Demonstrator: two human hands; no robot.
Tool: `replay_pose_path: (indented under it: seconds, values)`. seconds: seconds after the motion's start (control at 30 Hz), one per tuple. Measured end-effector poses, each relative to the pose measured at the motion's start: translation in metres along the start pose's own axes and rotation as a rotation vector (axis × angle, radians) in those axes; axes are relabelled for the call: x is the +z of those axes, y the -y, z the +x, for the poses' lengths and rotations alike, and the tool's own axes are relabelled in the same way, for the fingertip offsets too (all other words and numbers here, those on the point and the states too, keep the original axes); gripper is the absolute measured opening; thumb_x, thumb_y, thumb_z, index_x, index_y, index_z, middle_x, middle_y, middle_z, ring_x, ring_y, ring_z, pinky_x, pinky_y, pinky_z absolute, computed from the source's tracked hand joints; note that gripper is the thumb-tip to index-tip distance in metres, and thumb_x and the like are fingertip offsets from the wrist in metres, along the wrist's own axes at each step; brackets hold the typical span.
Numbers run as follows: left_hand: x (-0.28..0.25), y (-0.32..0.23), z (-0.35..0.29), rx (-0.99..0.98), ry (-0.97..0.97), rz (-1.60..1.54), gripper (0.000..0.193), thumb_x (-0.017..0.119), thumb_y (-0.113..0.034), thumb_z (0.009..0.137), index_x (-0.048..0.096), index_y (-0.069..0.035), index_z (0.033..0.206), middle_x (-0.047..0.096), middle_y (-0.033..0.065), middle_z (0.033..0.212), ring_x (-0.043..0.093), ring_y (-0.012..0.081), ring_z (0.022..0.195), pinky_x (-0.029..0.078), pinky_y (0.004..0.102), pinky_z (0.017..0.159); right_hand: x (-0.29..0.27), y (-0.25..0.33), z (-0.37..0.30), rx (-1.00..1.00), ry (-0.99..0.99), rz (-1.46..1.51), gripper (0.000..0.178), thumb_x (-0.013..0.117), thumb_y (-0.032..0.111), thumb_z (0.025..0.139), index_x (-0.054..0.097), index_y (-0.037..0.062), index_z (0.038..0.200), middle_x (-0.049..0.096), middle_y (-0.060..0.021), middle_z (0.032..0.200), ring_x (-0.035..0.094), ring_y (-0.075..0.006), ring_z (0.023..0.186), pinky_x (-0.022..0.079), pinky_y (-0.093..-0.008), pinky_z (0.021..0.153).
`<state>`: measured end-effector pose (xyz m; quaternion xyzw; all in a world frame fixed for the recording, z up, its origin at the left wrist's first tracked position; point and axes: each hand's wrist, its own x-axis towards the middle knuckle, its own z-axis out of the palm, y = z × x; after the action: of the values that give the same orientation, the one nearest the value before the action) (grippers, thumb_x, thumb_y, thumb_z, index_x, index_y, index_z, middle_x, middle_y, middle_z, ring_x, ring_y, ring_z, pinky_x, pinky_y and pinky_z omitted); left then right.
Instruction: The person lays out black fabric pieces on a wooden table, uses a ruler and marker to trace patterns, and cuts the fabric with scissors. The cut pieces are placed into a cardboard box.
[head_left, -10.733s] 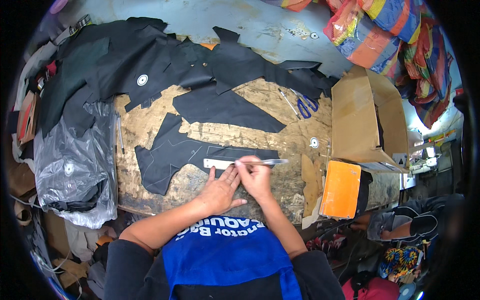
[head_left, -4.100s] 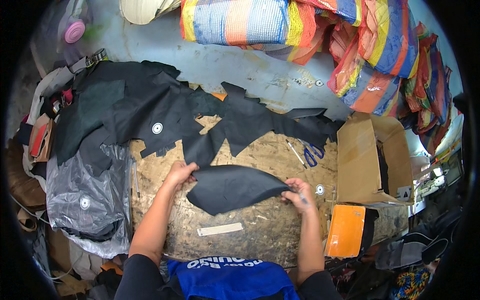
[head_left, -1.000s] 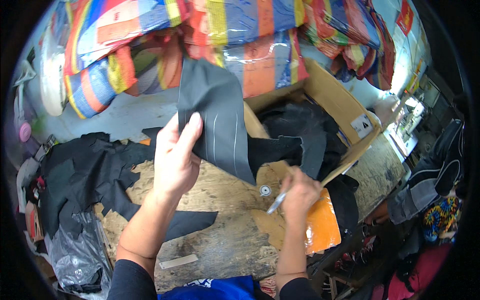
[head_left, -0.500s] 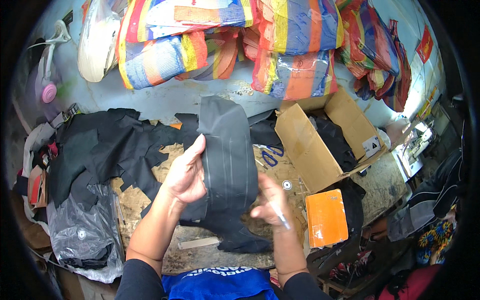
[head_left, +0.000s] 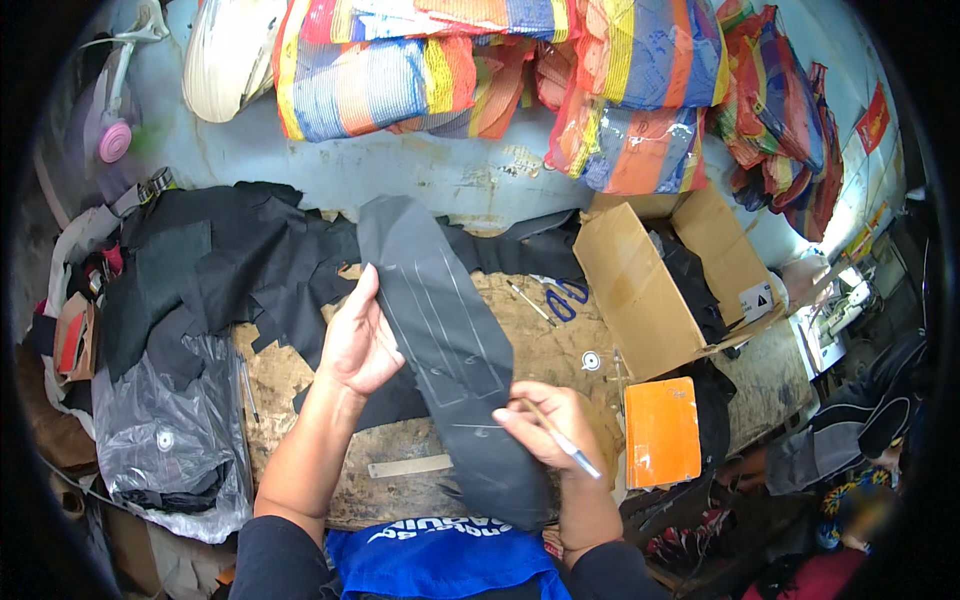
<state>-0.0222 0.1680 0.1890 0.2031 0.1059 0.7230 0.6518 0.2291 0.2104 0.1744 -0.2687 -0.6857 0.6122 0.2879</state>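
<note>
One held pen (head_left: pixel 562 440), one ruler (head_left: pixel 411 466)

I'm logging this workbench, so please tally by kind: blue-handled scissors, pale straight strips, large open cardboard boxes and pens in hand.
Scissors with blue looped handles: 1
Pale, flat, straight strip: 1
Large open brown cardboard box: 1
Slim pen with a pale end, in the right hand: 1
Total: 4

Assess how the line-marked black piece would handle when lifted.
The black piece is probably flexible, as its lower part bends, yet not fully limp: its top extends beyond the left hand without folding. Thin edges suggest lightness.
</note>
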Motion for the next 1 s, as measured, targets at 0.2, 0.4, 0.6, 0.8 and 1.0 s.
replay_pose_path:
  seconds: [0.2, 0.4, 0.6, 0.8, 1.0]
  values:
    - [-0.087, 0.044, -0.053, 0.098, -0.713, 1.164, 0.018, 0.069, -0.015, 0.079, 0.065, 0.002, 0.079, 0.067, 0.0077, 0.071, 0.061, 0.0183, 0.057, 0.05, 0.032, 0.056, -0.046, -0.035, 0.012, 0.085, -0.287, -0.978, 0.028, 0.061, 0.018, 0.087, 0.062, -0.0033, 0.106, 0.063, -0.0025, 0.069, 0.061, -0.0104, 0.062, 0.047, -0.0259, 0.055]
    - [-0.149, 0.059, -0.1, 0.141, -1.053, 2.04, 0.039, 0.077, -0.031, 0.063, 0.063, 0.004, 0.073, 0.062, 0.0201, 0.073, 0.06, 0.0357, 0.073, 0.046, 0.0442, 0.068, 0.016, -0.099, 0.039, 0.178, -0.17, 0.505, 0.035, 0.047, 0.026, 0.097, 0.058, -0.0046, 0.11, 0.063, -0.0104, 0.075, 0.063, -0.0183, 0.059, 0.052, -0.0272, 0.052]
    - [-0.16, 0.053, -0.106, 0.262, -1.02, 2.156, 0.034, 0.077, -0.029, 0.063, 0.065, -0.002, 0.08, 0.061, 0.011, 0.078, 0.056, 0.0297, 0.081, 0.04, 0.0377, 0.074, 0.109, -0.158, 0.105, 0.003, -0.151, 0.316, 0.016, 0.063, 0.01, 0.088, 0.059, -0.0042, 0.094, 0.063, -0.0079, 0.072, 0.06, -0.012, 0.058, 0.049, -0.0228, 0.051]
    - [-0.166, 0.055, -0.11, 0.387, -1.02, 2.094, 0.022, 0.073, -0.018, 0.062, 0.057, -0.003, 0.064, 0.054, 0.0084, 0.068, 0.051, 0.028, 0.074, 0.036, 0.0397, 0.069, 0.12, -0.185, 0.111, -0.036, -0.074, -0.001, 0.007, 0.063, 0.005, 0.079, 0.061, -0.0004, 0.076, 0.062, -0.0023, 0.066, 0.054, -0.0046, 0.057, 0.044, -0.0202, 0.054]
    - [-0.164, 0.055, -0.108, 0.379, -1.024, 2.094, 0.021, 0.072, -0.016, 0.061, 0.055, -0.004, 0.062, 0.054, 0.0076, 0.068, 0.051, 0.0269, 0.073, 0.035, 0.0385, 0.069, 0.123, -0.18, 0.112, -0.072, -0.044, -0.087, 0.011, 0.061, 0.009, 0.082, 0.063, -0.0014, 0.08, 0.057, 0.0017, 0.061, 0.047, -0.0021, 0.053, 0.039, -0.0189, 0.049]
